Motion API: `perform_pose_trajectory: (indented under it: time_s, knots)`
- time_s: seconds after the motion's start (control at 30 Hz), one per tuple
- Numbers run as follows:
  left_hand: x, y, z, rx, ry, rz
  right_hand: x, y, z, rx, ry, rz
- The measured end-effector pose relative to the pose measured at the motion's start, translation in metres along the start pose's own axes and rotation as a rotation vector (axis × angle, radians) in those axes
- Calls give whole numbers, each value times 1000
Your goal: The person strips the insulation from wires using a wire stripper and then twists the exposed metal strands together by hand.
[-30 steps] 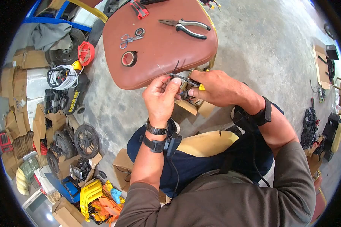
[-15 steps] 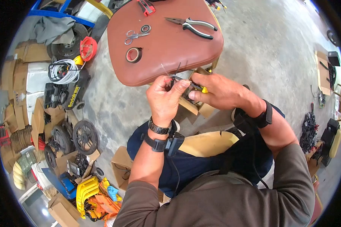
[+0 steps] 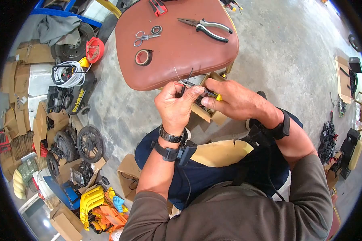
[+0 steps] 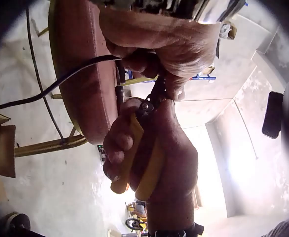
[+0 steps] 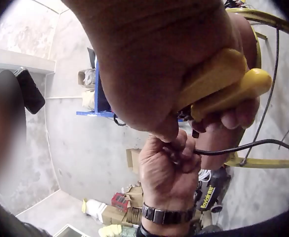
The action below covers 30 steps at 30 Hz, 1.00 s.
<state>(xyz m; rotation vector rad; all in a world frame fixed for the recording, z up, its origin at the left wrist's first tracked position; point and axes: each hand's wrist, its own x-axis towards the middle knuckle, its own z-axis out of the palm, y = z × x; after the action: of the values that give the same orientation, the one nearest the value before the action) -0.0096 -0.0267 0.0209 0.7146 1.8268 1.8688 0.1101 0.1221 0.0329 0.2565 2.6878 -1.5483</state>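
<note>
The right hand [image 3: 239, 98] grips yellow-handled pliers [image 5: 223, 89], their head reaching the left thumb. The left hand [image 3: 174, 107] pinches a black cable [image 4: 41, 93] near the brown chair seat's [image 3: 177, 44] edge; long-nose pliers [image 3: 200, 27], scissors [image 3: 145, 37] and a tape roll [image 3: 150, 56] lie on the seat.

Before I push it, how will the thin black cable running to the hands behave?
The thin black cable will likely bend rather than stay rigid, as it runs in a loose curve. It's probably light for its length, looking slim beside the hinged yellow-handled tool.
</note>
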Motion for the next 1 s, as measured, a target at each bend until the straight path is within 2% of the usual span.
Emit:
perform_pose_trajectory:
  time_s: [0.13,0.8,1.0]
  knots:
    - [0,1,-1,92,7,17,-1,-1,0,-22,14,18]
    - [2,-1,4,50,49,34,0,0,2,-68,91,3]
    - [-1,-2,4,59,63,36,1,-2,-1,24,36,6]
